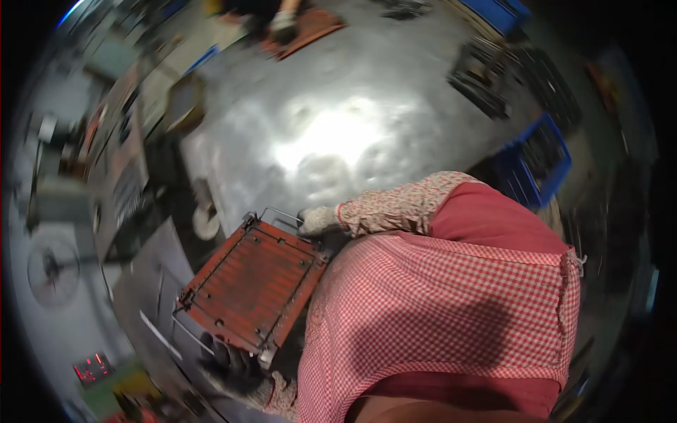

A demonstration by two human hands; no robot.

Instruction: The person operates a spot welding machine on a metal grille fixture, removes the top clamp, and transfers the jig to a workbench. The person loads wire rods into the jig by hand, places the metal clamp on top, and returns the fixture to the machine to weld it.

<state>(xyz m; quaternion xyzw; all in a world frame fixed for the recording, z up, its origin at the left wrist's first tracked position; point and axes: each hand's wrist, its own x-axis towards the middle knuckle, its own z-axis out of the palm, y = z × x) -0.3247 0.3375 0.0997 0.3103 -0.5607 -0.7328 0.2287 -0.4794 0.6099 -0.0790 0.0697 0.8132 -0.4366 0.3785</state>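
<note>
A rust-red metal grille rack (254, 285) with thin wire handles lies tilted at the near left edge of a shiny steel table (338, 127). My right hand (316, 221), in a pale glove below a floral sleeve, reaches across my red checked apron (437, 317). It grips the wire handle at the rack's far corner. My left hand (236, 370), in a dark glove, holds the rack's near corner at the bottom of the view. Its fingers are partly hidden under the frame.
Blue crates (537, 163) and stacks of dark racks (479, 77) stand on the right. Another person's gloved hand (285, 25) rests by an orange-red rack (310, 28) at the table's far end. A pale ring-shaped roll (206, 222) and cluttered machinery (106, 176) lie to the left.
</note>
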